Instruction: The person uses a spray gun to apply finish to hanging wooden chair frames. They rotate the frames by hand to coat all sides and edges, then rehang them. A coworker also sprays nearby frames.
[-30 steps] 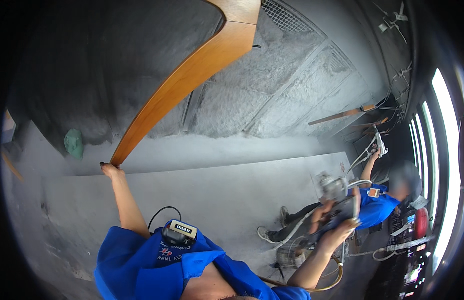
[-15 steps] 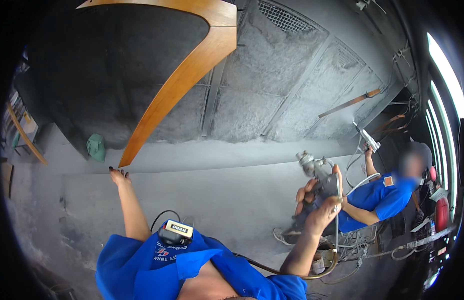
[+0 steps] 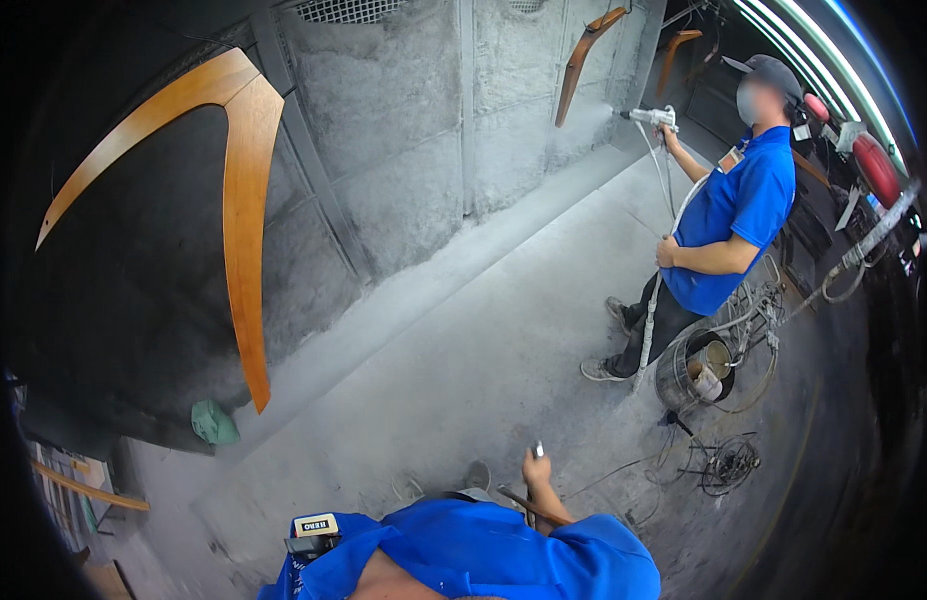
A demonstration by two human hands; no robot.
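Observation:
My right hand [image 3: 538, 470] is low in front of my body, closed on a spray gun [image 3: 540, 450]. Only a small shiny part of the gun shows above my fingers; the rest is hidden. A dark hose [image 3: 520, 498] runs beside my forearm. My left hand is out of view. At the left hangs a curved orange-brown wooden piece [image 3: 246, 250] with two arms meeting at an angle, apart from my hands.
A co-worker [image 3: 734, 215] at the right points a spray gun [image 3: 649, 117] at a hanging wooden part [image 3: 584, 62], with mist at its nozzle. Near them stand a bucket [image 3: 684, 382] and coiled hoses [image 3: 729, 462]. A green bag [image 3: 215, 424] lies by the wall.
My left hand has left the wooden piece's lower end and gone out of view. My right hand has lowered with the spray gun. The view has swung right, and the wooden piece hangs turned.

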